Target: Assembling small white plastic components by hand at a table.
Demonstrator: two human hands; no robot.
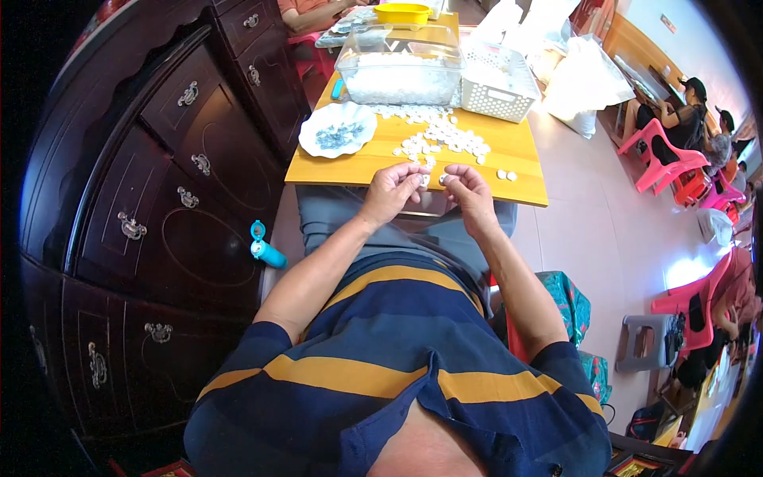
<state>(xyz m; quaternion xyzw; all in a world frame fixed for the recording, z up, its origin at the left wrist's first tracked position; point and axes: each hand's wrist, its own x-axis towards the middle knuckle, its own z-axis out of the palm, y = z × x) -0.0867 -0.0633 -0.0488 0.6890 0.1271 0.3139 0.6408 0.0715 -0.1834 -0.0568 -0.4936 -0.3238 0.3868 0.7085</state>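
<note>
Operator: Where are the pieces?
Spotter: Your left hand (392,193) pinches a small white piece (424,181) between thumb and fingers; your right hand (474,200) grips a second white piece (443,180) just beside it, near the front edge of the worktop (517,155).
Operator: And room?
Spotter: White discs (458,139) lie scattered beyond your fingertips. Bare wood surrounds two loose discs (506,175) on your right; a scalloped dish (338,131) occupies your left.
Operator: Writing?
Spotter: The wall sign (668,24) is too small to read.
</note>
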